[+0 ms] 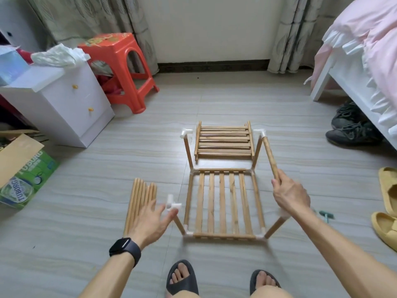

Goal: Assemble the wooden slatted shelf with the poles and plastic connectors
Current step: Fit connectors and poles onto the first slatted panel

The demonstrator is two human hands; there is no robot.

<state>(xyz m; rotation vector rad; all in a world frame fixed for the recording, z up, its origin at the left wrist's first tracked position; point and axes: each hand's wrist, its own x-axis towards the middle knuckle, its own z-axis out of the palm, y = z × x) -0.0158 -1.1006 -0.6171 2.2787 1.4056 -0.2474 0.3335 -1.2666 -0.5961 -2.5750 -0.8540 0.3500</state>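
A wooden slatted shelf (pixel 223 203) lies flat on the tiled floor with an upright pole at each corner. My right hand (pixel 290 194) grips a wooden pole (pixel 269 157) whose far end sits in the white plastic connector (pixel 260 132) on the far right upright. My left hand (pixel 150 220) is spread open, its fingertips at the white connector (pixel 173 204) on the near left upright. A third connector (pixel 185 133) tops the far left upright. A second slatted panel (pixel 224 141) lies behind the shelf. Several loose poles (pixel 139 203) lie left of it.
A white drawer cabinet (pixel 62 104) and an orange plastic stool (pixel 124 72) stand at the left. A green cardboard box (pixel 23 179) sits near left. A bed (pixel 361 61), dark shoes (pixel 352 127) and yellow slippers (pixel 386 207) are at the right. My sandalled feet (pixel 182 278) are at the bottom.
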